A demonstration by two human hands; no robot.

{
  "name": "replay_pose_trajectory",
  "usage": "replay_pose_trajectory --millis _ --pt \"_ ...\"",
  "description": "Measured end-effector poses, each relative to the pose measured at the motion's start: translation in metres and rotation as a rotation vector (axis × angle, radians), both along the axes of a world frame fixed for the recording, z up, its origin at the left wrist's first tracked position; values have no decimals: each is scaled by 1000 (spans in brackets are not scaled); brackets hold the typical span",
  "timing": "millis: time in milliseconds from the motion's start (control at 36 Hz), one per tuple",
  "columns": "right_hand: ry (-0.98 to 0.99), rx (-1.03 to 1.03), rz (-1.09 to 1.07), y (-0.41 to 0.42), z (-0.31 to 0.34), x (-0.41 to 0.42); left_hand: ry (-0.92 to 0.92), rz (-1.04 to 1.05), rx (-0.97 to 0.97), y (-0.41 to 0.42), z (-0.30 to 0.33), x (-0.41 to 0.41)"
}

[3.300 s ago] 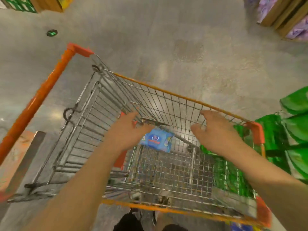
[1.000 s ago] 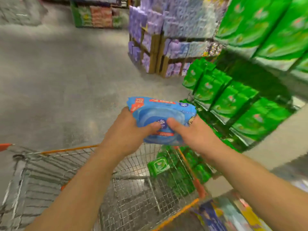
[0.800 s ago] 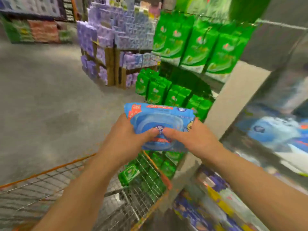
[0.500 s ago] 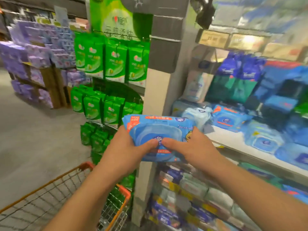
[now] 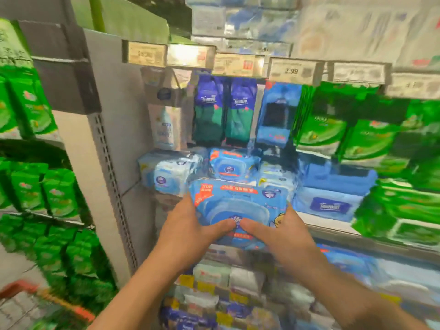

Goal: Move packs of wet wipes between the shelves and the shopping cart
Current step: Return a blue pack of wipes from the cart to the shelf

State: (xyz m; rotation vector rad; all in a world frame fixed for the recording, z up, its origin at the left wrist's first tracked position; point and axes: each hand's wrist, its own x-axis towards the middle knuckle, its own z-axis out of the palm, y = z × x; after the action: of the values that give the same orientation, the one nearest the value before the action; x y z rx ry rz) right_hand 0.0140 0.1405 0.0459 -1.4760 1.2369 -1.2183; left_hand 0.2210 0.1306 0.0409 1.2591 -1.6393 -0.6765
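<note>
A blue pack of wet wipes (image 5: 240, 206) with a red label strip is held flat between both hands in front of the middle shelf. My left hand (image 5: 190, 232) grips its left side, thumb on top. My right hand (image 5: 278, 236) grips its right side the same way. Just behind it on the shelf (image 5: 331, 223) lies a matching blue pack (image 5: 232, 165), beside pale blue packs (image 5: 171, 172). The orange rim of the shopping cart (image 5: 47, 298) shows blurred at the bottom left.
Dark blue and green bags (image 5: 223, 113) stand at the shelf's back under price tags (image 5: 291, 70). Green packs (image 5: 357, 134) fill the right side and a rack at the left (image 5: 42, 186). A grey upright post (image 5: 104, 144) separates them. Lower shelves hold several more packs.
The view has swung right from the cart to face the shelf. Both hands have carried the blue pack up and forward, close to the packs on the middle shelf.
</note>
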Motion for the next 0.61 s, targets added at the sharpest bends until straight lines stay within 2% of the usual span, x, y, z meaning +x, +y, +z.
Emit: replay_pose_trajectory --millis 111,194,250,389,611 --pt "-107 23 -62 -20 -8 -9 -122 65 -99 -22 1 -16" --pt "-52 16 -165 -40 -15 -8 -236 142 -37 -46 -8 -22" --pt "-31 24 -214 -56 -25 -10 -199 126 20 -61 -11 -24" --pt "-88 21 -248 -93 -41 -2 -137 83 6 -105 -24 -20" --pt "-74 -31 -286 -140 -29 19 59 77 -10 -161 -27 -14"
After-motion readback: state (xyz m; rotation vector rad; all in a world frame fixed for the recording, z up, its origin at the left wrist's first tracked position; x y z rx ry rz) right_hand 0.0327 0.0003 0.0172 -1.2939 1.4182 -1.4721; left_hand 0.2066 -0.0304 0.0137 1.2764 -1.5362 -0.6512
